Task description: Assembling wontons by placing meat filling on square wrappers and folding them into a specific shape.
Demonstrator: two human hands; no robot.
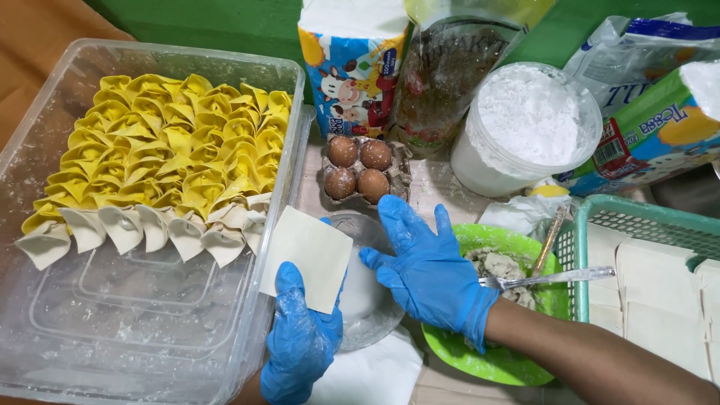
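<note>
We take the small glass dish [367, 300] at the middle of the table [442, 184] as our landmark. Our left hand [300, 337], in a blue glove, sits at the dish's near-left edge, and its grip pinches a pale square dumpling wrapper [306, 256] by the lower corner, so that the sheet stands tilted over the dish's left rim. Our right hand [424, 266], also gloved in blue, lies over the right side of the dish with fingers spread and released, grasping nothing; the fingertips reach toward the dish's far rim.

Left of the dish stands a large clear plastic container [135, 330], its far half packed with rows of folded dumplings [161, 161], most yellow and the nearest row pale. Just beyond the dish sits a grey egg carton [401, 176] with four brown eggs [358, 166]. Right of the dish, partly under our right wrist, is a green plate [502, 360] carrying a mound of grey filling [499, 266] and a metal fork [551, 277]. Further right a green basket [600, 214] holds stacks of pale wrappers [652, 289]. Beyond and to the right of the dish stands a white tub of flour [525, 127], with printed packets [352, 67] behind the carton.
</note>
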